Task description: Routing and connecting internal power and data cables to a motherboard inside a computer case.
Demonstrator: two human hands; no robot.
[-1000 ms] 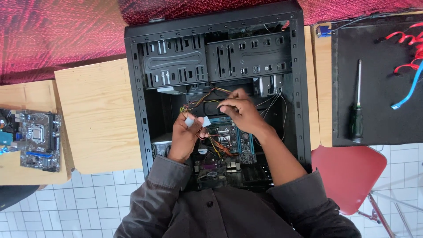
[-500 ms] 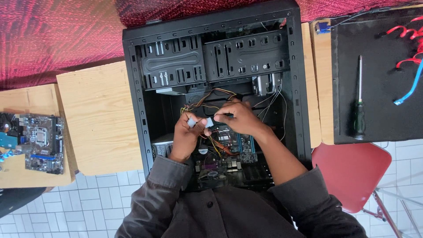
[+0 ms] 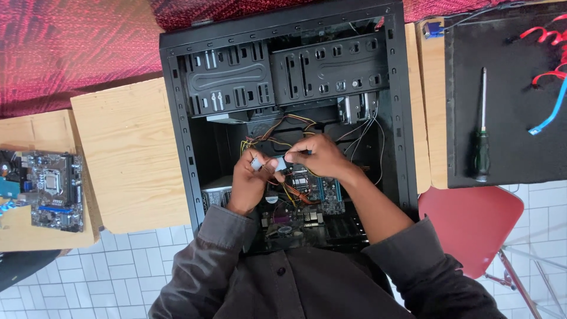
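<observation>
Over the open black computer case [image 3: 177, 118], the two hands had come closer together than a moment before. The left hand [image 3: 248, 177] was curled shut around a small white plug [image 3: 257, 163]. The right hand [image 3: 319, 156] pinched a second white plug [image 3: 279, 165], and the two plugs now almost touched, just above the board inside the case [image 3: 319, 195]. Coloured wires [image 3: 277, 127] ran from them up into the case. It looked as if the plugs were about to be pushed together. A screwdriver [image 3: 482, 136] lay on a black mat [image 3: 508, 88] right of the case, and a spare board [image 3: 53, 189] sat well to its left.
</observation>
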